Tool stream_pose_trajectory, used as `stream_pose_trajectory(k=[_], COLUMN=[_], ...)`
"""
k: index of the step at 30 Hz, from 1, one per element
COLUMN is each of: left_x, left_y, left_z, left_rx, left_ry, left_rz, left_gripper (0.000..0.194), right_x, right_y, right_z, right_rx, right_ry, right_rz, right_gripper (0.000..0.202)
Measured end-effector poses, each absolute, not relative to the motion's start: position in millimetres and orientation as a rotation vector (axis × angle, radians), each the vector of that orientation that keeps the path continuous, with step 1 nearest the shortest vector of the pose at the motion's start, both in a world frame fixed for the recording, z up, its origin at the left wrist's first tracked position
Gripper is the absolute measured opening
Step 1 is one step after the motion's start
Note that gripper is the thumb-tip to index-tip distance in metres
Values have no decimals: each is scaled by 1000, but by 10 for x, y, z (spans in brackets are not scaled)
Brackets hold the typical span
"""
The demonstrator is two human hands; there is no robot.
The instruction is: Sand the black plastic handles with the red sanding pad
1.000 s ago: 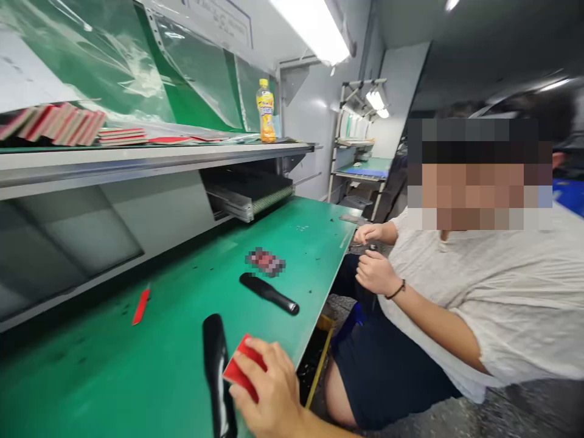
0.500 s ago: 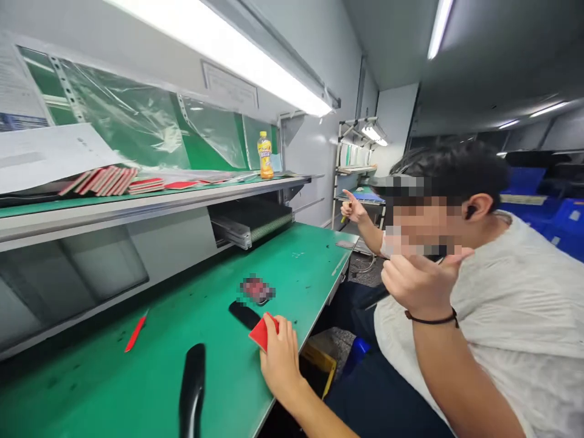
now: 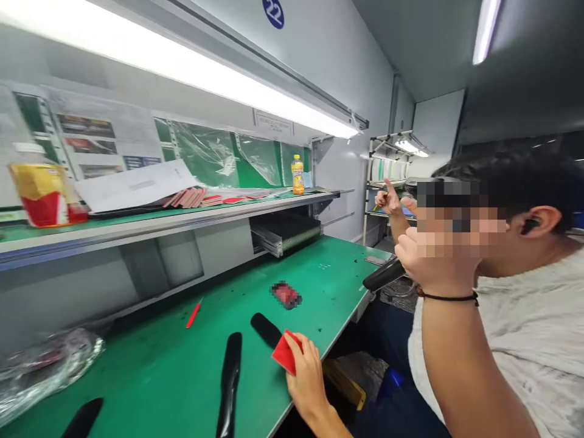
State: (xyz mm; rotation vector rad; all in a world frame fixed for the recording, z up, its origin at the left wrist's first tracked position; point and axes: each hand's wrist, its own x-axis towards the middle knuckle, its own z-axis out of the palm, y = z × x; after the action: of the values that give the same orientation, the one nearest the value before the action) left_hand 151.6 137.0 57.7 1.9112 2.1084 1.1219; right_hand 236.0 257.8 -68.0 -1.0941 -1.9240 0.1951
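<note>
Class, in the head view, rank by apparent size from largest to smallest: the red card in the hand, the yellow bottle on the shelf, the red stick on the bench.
1. red card
2. yellow bottle, though it stands farther off
3. red stick

Blue round sign (image 3: pixel 273 10) high on the grey wall reads "22" in white. Printed sheets (image 3: pixel 98 143) behind the shelf and the bottle label (image 3: pixel 297 172): print too small to read. No other legible text.
</note>
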Motion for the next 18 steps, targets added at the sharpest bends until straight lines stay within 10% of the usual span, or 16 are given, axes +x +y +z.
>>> stream_pose_trajectory(k=[18], left_x=[527], left_y=[93], left_z=[-266], left_rx=[763], left_ry=[2830], left_rz=[1540], left_gripper=[39], right_x=[2649], right_y=[1809], right_z=[-1161], right_rx=[-1105], right_ry=[-1736], right_rz=[322], right_gripper=[48])
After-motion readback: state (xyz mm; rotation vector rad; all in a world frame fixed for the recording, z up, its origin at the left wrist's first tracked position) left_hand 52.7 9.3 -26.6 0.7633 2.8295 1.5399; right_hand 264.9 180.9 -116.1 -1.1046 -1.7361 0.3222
